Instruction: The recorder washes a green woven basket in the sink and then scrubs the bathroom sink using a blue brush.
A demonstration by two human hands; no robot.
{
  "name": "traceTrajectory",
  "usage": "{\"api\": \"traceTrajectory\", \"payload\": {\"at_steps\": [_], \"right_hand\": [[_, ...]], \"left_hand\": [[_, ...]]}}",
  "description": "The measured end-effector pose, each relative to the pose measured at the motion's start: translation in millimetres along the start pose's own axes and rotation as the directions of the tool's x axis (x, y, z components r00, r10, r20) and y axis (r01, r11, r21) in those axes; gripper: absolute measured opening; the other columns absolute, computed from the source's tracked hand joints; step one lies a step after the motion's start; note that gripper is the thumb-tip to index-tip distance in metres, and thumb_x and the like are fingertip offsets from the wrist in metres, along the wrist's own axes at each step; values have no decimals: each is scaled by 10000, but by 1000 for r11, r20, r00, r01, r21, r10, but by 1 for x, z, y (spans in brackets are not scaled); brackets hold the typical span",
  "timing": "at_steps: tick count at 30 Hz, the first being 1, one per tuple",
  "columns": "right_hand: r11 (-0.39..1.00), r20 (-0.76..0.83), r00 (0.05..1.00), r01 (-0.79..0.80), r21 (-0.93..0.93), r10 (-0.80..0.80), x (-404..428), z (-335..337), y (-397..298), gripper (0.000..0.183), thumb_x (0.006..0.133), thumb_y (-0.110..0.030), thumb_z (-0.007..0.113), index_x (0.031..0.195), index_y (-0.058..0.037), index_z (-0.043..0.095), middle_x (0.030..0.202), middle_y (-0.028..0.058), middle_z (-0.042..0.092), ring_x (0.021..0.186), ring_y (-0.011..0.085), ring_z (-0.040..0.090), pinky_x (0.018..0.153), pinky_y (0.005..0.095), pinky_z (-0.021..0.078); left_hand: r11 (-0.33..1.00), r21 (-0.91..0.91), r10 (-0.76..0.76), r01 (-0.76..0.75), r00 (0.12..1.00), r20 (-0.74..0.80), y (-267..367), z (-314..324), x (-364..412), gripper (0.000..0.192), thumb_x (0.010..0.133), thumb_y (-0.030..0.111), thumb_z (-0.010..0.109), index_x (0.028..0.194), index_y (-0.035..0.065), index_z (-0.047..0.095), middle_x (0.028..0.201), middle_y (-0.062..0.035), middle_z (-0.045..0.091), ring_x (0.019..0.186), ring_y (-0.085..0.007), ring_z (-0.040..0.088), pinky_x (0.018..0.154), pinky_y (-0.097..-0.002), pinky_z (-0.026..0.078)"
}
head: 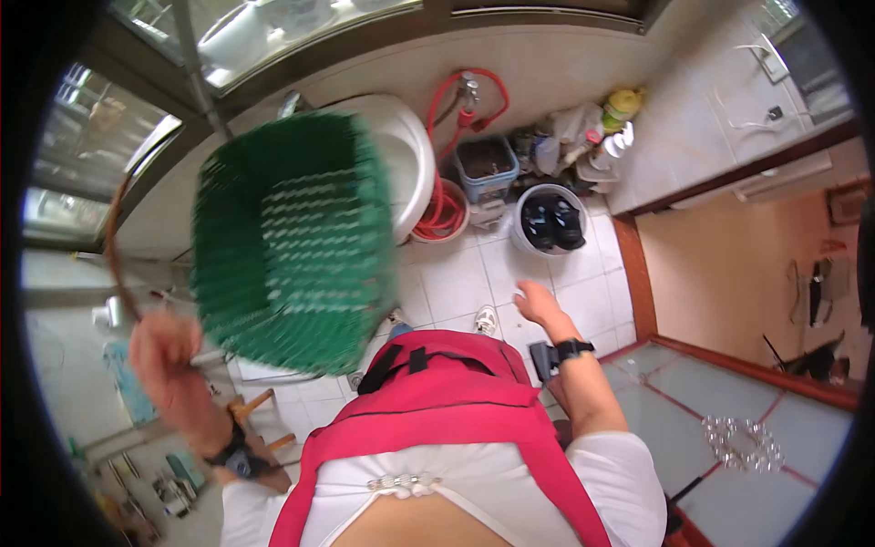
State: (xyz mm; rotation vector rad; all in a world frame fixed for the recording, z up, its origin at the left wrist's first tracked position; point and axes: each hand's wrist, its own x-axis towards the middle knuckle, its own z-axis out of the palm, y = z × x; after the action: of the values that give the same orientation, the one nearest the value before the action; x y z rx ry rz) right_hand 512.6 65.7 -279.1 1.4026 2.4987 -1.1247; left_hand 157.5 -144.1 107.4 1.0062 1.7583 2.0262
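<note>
A green woven basket is tilted in the air, its hollow side facing me and its edges blurred by motion. At its lower left my left hand is closed around what looks like the basket's thin brown handle, which curves upward; blur hides the exact grip. Behind the basket, a white washbasin is partly covered. My right hand hangs over the tiled floor with loosely bent fingers and nothing visible in it. Just beyond that hand stands a white bucket containing shiny black items.
Red hose lies coiled in a pot beneath the basin, below a wall tap. A blue tub and several bottles line the wall. Wooden legs stick out at left. The red-brown door frame is at right.
</note>
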Motion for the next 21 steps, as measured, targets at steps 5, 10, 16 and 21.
{"api": "traceTrajectory", "payload": {"at_steps": [5, 10, 16, 21], "right_hand": [[976, -56, 979, -188, 114, 195, -68, -34, 60, 398, 790, -206, 529, 1110, 30, 541, 1120, 247, 538, 1074, 362, 498, 939, 393, 385], [903, -278, 862, -379, 204, 425, -141, -75, 122, 408, 795, -213, 545, 1117, 38, 535, 1133, 254, 530, 1093, 363, 490, 952, 390, 374], [755, -218, 731, -572, 322, 647, -221, -89, 144, 487, 825, -268, 558, 1177, 58, 479, 1135, 200, 558, 1017, 277, 555, 885, 335, 422], [381, -87, 829, -159, 911, 553, -208, -94, 72, 358, 881, -348, 519, 1050, -32, 538, 813, -12, 534, 721, 129, 520, 635, 285, 429]], "left_hand": [[981, -153, -65, 121, 944, 325, -31, 120, 3, 308, 909, 174, 428, 633, 72, 334, 586, 4, 286, 506, -98, 269, 480, -260, 275], [949, 34, -277, 312, 782, 558, -76, 215, -15, 270, 888, 175, 476, 650, 55, 429, 585, -4, 406, 527, -99, 385, 497, -246, 319], [920, 129, -288, 370, 415, 863, -162, 323, -65, 175, 830, 158, 555, 702, 42, 526, 641, 20, 498, 590, -50, 445, 527, -211, 350], [977, 178, -179, 119, 0, 984, -223, 383, -149, 129, 781, 136, 582, 813, 11, 578, 632, -33, 515, 601, -97, 476, 535, -275, 395]]}}
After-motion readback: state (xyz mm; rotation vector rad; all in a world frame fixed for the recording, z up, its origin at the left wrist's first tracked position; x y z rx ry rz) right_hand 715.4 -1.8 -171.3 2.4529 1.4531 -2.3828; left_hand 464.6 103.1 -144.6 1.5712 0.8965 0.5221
